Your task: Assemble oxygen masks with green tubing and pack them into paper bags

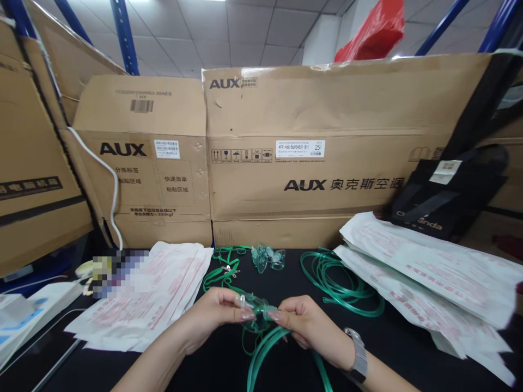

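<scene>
Between my two hands is a clear green oxygen mask point(257, 322). My left hand point(216, 314) is closed on the mask's left side in a pinch of thumb and fingers. On the right side of the mask, my right hand point(304, 322) is closed around green tubing point(261, 356), its thumb at the mask's port. Whether the tube end is seated on the port cannot be made out. The tubing loops down toward me below the hands. Beyond them lie green elastic straps point(220, 276), more clear green mask parts point(267, 257) and a loose tubing coil point(347, 286).
White printed pouches lie in a stack on the left point(151, 299) and another on the right point(429, 272). Large cardboard boxes point(253, 190) wall off the back of the black table point(212, 367). A black bag point(445, 190) stands back right; a white cable point(116, 201) hangs left.
</scene>
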A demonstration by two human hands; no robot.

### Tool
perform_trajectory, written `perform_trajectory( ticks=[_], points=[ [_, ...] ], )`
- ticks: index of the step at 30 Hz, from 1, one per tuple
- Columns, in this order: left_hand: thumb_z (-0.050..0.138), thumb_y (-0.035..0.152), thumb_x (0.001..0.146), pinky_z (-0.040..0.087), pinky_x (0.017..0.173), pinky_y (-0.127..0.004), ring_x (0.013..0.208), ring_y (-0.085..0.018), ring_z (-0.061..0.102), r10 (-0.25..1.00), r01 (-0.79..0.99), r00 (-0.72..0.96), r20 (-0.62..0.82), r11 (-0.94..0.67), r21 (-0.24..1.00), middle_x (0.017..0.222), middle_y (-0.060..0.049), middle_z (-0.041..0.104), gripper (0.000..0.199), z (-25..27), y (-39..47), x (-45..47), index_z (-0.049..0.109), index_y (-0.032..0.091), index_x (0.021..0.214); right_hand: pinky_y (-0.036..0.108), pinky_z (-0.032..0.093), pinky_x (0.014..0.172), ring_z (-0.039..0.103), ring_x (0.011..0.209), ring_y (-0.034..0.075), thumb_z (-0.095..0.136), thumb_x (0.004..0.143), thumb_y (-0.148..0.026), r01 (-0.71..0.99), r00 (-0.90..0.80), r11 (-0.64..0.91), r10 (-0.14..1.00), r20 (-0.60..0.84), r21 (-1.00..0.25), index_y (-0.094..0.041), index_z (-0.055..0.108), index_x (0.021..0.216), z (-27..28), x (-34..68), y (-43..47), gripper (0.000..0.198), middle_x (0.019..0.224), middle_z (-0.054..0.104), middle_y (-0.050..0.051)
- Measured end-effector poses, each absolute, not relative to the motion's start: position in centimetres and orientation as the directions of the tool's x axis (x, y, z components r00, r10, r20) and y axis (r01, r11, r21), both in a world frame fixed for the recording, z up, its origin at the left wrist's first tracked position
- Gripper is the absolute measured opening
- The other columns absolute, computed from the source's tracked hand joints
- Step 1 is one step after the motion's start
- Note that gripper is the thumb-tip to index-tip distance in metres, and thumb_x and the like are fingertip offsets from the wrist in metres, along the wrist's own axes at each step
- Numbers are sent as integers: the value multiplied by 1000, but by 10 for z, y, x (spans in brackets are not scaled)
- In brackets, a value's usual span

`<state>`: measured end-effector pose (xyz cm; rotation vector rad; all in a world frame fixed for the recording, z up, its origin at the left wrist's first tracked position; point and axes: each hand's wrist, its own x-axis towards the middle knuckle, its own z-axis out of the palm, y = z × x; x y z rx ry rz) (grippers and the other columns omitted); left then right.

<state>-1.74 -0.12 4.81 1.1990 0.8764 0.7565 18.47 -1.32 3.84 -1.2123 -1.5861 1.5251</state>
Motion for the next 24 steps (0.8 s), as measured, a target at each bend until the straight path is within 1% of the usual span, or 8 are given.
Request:
perform_trajectory(
  ticks=[2, 5, 7, 11, 13, 16, 19, 24],
  points=[
    [71, 21, 57, 40, 69, -25, 66, -13, 56, 855, -30, 480, -193, 236, 971, 64, 0, 65, 9, 47, -1, -18, 69, 15, 62, 18, 13, 31, 21, 28, 1, 59, 65, -52, 174, -388, -103, 907, -165, -979, -16, 43, 51, 39, 185, -13, 41, 33, 34, -10],
    [71, 21, 58, 39, 64, -23, 60, -11, 53, 849, -48, 501, -165, 217, 975, 59, 0, 64, 8, 46, -1, -17, 68, 14, 60, 18, 13, 30, 22, 28, 1, 58, 65, -53, 147, -398, -115, 902, -165, -982, -16, 45, 52, 39, 185, -13, 42, 36, 41, -8],
    [72, 18, 57, 38, 62, -22, 58, -9, 52, 848, -73, 511, -140, 205, 976, 58, 1, 63, 7, 45, -2, -17, 68, 13, 60, 18, 13, 30, 21, 27, 1, 58, 65, -53, 140, -402, -121, 900, -168, -983, -16, 44, 52, 39, 185, -13, 42, 35, 39, -8],
    [74, 14, 54, 36, 59, -20, 56, -9, 50, 842, -132, 520, -144, 245, 960, 56, 1, 62, 9, 40, -4, -14, 67, 12, 60, 18, 14, 30, 22, 27, 1, 60, 65, -51, 133, -425, -130, 888, -175, -983, -16, 44, 51, 40, 186, -13, 41, 31, 34, -10],
    [74, 14, 54, 36, 60, -20, 56, -9, 51, 851, -163, 506, -141, 255, 953, 55, 1, 61, 9, 39, -4, -12, 66, 12, 58, 17, 14, 30, 22, 27, 1, 60, 65, -51, 121, -435, -139, 882, -178, -983, -15, 44, 52, 41, 187, -12, 41, 32, 36, -10],
    [71, 16, 59, 38, 66, -22, 63, -11, 54, 861, -211, 497, -109, 242, 947, 63, -1, 63, 8, 42, -6, -10, 66, 12, 64, 17, 14, 31, 20, 28, 1, 57, 68, -50, 80, -447, -151, 878, -170, -985, -15, 44, 52, 42, 189, -11, 41, 34, 38, -9],
    [67, 19, 66, 38, 74, -24, 74, -13, 55, 848, -233, 525, -71, 224, 946, 77, -4, 66, 13, 48, -8, -11, 67, 12, 77, 17, 14, 31, 17, 28, 1, 57, 69, -51, 63, -443, -121, 886, -137, -991, -16, 42, 51, 40, 191, -8, 42, 31, 29, -11],
    [63, 21, 70, 39, 76, -24, 80, -14, 56, 854, -234, 517, -59, 207, 950, 82, -6, 67, 15, 50, -7, -13, 67, 13, 81, 18, 12, 32, 18, 29, 2, 55, 69, -53, 139, -410, -46, 907, -100, -989, -17, 38, 51, 35, 191, -5, 43, 31, 27, -12]
  ],
)
